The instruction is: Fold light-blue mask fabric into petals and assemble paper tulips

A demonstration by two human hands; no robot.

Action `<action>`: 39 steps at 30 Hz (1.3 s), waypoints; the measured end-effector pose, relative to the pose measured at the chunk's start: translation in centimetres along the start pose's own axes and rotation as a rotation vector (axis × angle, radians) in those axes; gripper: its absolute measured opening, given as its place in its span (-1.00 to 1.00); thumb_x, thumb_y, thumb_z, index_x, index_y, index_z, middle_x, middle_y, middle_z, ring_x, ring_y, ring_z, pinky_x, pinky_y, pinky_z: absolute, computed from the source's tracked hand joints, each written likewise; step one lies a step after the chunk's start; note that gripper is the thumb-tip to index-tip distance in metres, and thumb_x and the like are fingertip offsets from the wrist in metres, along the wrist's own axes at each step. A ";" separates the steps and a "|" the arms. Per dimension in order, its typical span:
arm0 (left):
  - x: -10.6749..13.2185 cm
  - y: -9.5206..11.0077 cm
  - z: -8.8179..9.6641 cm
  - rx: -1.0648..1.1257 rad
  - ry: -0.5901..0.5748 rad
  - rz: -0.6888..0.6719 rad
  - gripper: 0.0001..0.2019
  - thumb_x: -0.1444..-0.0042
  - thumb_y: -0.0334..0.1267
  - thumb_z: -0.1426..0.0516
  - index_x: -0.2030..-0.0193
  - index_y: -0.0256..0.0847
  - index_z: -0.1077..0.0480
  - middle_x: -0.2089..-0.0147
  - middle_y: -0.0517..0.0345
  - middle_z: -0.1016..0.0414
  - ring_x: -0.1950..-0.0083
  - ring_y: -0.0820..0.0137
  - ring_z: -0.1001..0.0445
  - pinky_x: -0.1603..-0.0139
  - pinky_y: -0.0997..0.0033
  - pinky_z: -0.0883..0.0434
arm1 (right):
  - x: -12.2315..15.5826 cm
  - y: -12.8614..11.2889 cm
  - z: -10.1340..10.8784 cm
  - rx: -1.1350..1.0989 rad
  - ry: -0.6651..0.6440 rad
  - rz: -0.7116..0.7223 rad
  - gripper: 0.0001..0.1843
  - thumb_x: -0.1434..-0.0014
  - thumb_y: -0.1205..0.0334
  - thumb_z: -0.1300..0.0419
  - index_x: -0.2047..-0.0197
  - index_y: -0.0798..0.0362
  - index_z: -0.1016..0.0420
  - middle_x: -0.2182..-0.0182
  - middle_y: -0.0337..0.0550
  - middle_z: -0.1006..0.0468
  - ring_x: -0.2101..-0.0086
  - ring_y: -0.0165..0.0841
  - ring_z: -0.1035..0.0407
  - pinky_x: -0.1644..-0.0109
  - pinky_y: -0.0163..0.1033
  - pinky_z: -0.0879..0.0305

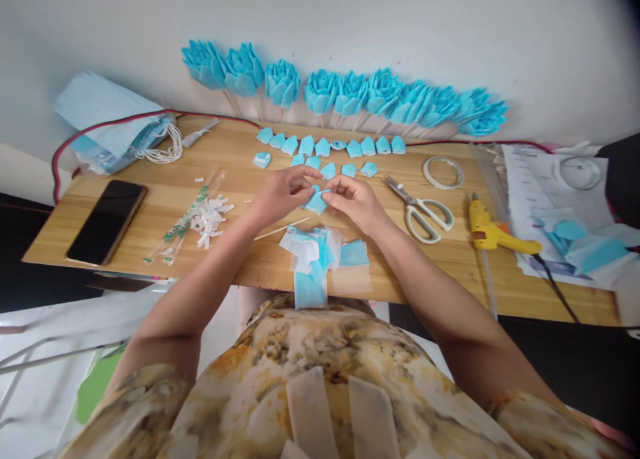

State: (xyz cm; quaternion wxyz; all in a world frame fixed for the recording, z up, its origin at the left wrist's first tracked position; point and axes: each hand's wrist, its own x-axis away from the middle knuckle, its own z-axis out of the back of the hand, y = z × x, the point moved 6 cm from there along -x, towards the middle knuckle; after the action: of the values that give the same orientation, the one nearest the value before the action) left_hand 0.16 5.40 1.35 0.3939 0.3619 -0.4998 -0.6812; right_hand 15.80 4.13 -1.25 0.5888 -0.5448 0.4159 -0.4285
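Both hands, the left hand point(280, 193) and right hand point(353, 202), pinch one small blue folded piece point(317, 199) together at the frame's centre, above a pile of blue scraps point(320, 253).

Single head cam, faces forward and down across the wooden table point(165, 199) toward the white wall point(350, 19) at the far side. Close range: left hand point(280, 192) and right hand point(356, 204), both pinching a blue piece point(316, 201), sit mid-frame; forearms point(210, 279) and lap point(320, 365) fill the near edge.
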 end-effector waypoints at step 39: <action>0.2 -0.3 -0.3 0.085 -0.020 -0.060 -0.53 -0.10 -0.16 -0.33 -0.15 -0.19 -0.45 0.39 0.26 -0.39 0.40 0.51 -0.36 0.38 0.50 -0.31 | 0.0 -0.3 1.1 0.105 0.143 0.063 -0.80 -0.08 0.06 -0.27 0.31 -0.03 -0.40 0.50 -0.35 -0.31 0.45 -0.42 -0.23 0.33 -0.24 -0.17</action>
State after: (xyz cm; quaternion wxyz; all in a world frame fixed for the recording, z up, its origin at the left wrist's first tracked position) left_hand 0.32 5.19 0.92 0.3524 0.3866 -0.5211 -0.6744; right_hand 16.79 4.46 -0.86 0.5988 -0.4678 0.4506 -0.4686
